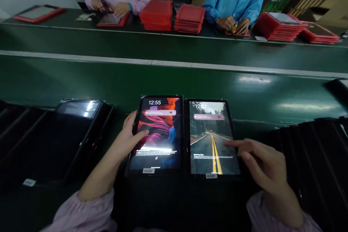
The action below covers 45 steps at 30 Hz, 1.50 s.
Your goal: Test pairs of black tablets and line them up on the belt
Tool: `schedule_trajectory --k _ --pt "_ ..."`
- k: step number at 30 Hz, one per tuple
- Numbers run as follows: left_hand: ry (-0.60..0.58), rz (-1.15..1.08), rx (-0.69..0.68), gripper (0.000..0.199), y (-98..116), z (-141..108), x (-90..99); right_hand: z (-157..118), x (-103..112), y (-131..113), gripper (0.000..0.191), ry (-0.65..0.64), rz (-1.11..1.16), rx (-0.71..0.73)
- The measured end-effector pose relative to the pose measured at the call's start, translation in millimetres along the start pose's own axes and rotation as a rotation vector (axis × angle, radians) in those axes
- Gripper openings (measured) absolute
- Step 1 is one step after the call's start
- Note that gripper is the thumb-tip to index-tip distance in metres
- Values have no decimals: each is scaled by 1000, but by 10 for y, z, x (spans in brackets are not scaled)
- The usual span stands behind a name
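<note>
At twelve o'clock, a flat black red-picture tablet [159, 127] is held at its nine-o'clock edge by the left hand [125, 139]. Beside it, a flat black road-picture tablet [202, 145] is pointed at by the right hand [268, 163], nothing gripped. Both seem stiff, slippery, breakable; best held by the sides.

1 head view, forward and down
</note>
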State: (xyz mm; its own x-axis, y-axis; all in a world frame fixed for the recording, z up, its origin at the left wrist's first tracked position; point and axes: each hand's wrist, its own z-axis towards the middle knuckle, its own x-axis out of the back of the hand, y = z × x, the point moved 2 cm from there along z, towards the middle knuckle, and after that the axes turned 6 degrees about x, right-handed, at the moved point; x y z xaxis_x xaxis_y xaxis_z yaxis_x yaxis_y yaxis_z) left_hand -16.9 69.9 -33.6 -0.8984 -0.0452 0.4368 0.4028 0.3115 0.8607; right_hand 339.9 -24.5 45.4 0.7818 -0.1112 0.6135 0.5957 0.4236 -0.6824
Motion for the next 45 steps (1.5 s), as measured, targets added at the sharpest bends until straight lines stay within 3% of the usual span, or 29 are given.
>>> schedule_trajectory --k 3,6,9,13,18,23,27,33,40,45 --pt "124 -129 101 74 151 210 33 28 -32 -211 35 -176 -50 60" --pt "173 -316 123 60 299 228 63 60 -111 -164 31 -261 -63 4" --pt "147 -379 147 55 259 52 102 80 -135 7 28 -178 -154 -112" --pt "104 -423 262 58 5 -245 213 38 -91 85 27 -6 -201 -187" --pt "66 -342 362 69 -146 -432 341 -126 -69 -84 27 -81 -203 -93" --pt "-29 -289 427 95 -139 -450 303 -387 -71 -216 30 -122 -223 -68" --pt "-97 -232 418 110 -178 -463 254 -492 -99 -309 28 -190 -184 -76" --pt "-129 -1 279 123 -348 -561 275 -387 -239 -399 32 -337 -130 0" --pt "-140 236 146 137 -419 -698 192 -308 -252 -326 31 -147 -199 -79" --pt "3 129 164 120 -294 -599 168 -294 -262 -423 30 -174 -163 -40"
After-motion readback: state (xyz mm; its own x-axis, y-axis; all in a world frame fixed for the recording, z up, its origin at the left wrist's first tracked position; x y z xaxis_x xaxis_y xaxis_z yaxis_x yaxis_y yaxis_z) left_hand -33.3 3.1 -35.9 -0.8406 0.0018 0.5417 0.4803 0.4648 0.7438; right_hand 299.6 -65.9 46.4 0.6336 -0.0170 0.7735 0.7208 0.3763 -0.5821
